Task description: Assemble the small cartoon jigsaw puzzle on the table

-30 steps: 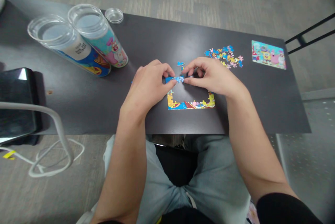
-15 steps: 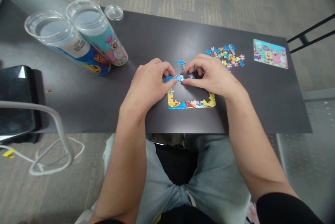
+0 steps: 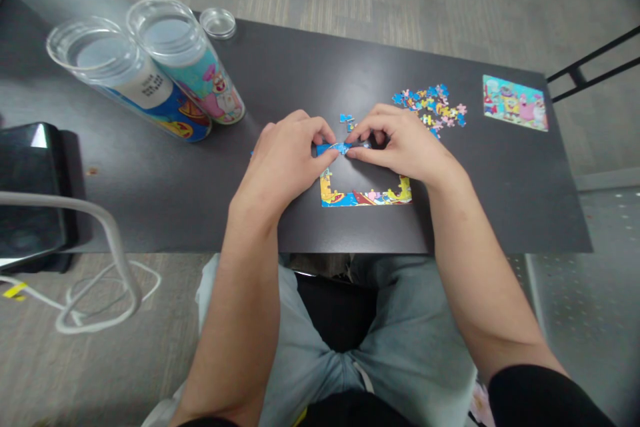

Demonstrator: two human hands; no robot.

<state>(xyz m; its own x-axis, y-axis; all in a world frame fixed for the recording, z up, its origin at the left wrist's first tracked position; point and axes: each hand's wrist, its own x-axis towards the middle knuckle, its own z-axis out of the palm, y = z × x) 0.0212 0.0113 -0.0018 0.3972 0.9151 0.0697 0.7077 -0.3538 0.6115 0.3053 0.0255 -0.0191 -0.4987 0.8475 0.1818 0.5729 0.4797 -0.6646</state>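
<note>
A partly joined jigsaw border (image 3: 360, 200), mostly yellow and blue, lies on the dark table with its inside bare. At its top edge sits a blue puzzle piece (image 3: 343, 148), between the fingertips of both hands. My left hand (image 3: 285, 160) pinches the border's top left part with thumb and index finger. My right hand (image 3: 403, 137) has its thumb and index finger closed on the right side of the blue piece. Just above the fingers lie a few loose blue pieces (image 3: 346, 118). My right hand hides part of the border's upper right.
A pile of loose puzzle pieces (image 3: 437, 106) lies beyond my right hand. A picture card (image 3: 515, 104) is at the far right. Two clear-topped canisters (image 3: 193, 70) and a round lid (image 3: 218, 23) stand at the left, with a black device (image 3: 30, 194) and a white cable (image 3: 117, 247).
My right fingertips and the blue piece have shifted slightly left, closer to the border's top left part. My left hand stays in place.
</note>
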